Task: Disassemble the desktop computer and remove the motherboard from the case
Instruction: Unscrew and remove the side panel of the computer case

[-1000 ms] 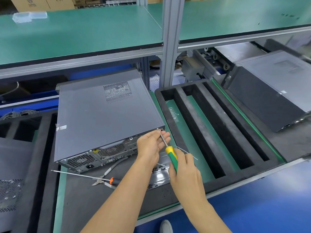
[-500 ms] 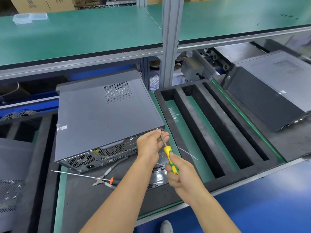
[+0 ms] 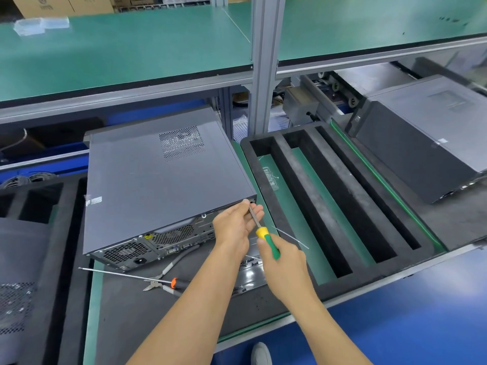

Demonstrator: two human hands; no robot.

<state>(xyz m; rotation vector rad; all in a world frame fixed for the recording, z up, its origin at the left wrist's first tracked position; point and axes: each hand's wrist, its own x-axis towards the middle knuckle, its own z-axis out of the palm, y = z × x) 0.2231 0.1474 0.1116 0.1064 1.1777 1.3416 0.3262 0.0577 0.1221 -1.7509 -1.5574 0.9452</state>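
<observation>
Head view shows our right hand (image 3: 286, 262) gripping the screwdriver (image 3: 266, 237) and our left hand (image 3: 234, 225) pinching its shaft at the near right corner of the computer case (image 3: 158, 185) on the table (image 3: 126, 312), so we should keep the tip seated squarely.

1. No legible wording anywhere.
2. Far left: a round printed logo on a cardboard box (image 3: 50, 5), lettering beneath too blurred to read.
3. Near left edge of the grey computer case (image 3: 158, 180): a small white sticker (image 3: 94, 201), print unreadable.
4. Rear panel: a yellow warning label (image 3: 148, 237), symbol too small to make out.
5. Right: a white sticker (image 3: 442, 140) on a second case (image 3: 421, 143), also illegible.
</observation>
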